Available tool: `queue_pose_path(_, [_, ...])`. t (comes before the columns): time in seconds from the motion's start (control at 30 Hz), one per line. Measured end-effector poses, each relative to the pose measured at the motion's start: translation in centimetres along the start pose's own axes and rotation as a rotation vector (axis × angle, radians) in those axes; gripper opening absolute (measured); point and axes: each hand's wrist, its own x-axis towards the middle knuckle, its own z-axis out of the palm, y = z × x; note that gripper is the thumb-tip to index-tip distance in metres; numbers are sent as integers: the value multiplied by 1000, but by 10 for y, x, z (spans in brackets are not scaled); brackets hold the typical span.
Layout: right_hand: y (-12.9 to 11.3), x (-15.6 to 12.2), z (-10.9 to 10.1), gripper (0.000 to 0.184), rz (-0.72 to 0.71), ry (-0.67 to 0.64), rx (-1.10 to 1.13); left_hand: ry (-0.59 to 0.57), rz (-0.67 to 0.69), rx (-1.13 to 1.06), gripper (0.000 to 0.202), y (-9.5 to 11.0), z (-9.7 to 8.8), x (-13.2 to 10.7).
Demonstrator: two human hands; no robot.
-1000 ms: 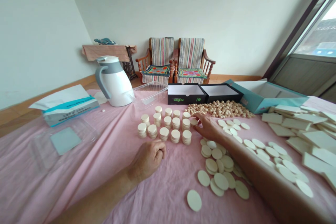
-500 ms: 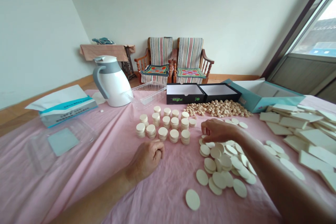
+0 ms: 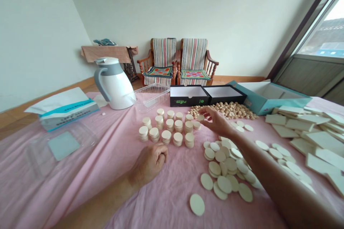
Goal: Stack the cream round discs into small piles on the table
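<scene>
Several short stacks of pale round wooden discs stand in rows on the pink cloth. Just in front of them my left hand rests on the cloth as a loose fist, with nothing seen in it. My right hand is at the right end of the rows, pinching a wooden disc between thumb and fingers. That disc is above and close to a low stack. Beneath and in front of my right forearm spreads a loose pile of discs, partly hidden by the arm.
Small round wooden beads lie behind my right hand, before black open boxes and a blue box. Square wooden tiles are heaped at right. A white jug, a tissue pack and clear plastic trays stand left.
My right hand has moved from the edge of the loose pile up and left to the low stack, and a disc now shows in its fingers. My left hand has stayed in place.
</scene>
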Motion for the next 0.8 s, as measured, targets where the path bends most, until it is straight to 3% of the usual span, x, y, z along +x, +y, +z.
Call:
queue_pose_path(0.2, [1, -3, 16, 33, -58, -25, 48, 4, 0, -2, 23, 0, 0, 0])
queue_pose_path(0.43, [-2, -5, 11, 33, -13, -44, 16, -3, -5, 3, 22, 0, 0, 0])
queue_pose_path(0.63, [-1, -6, 23, 32, -104, 1, -128, 4, -2, 5, 22, 0, 1, 0])
queue_pose_path(0.8, [-1, -6, 34, 29, -90, 33, -218, 4, -5, 13, 22, -1, 1, 0])
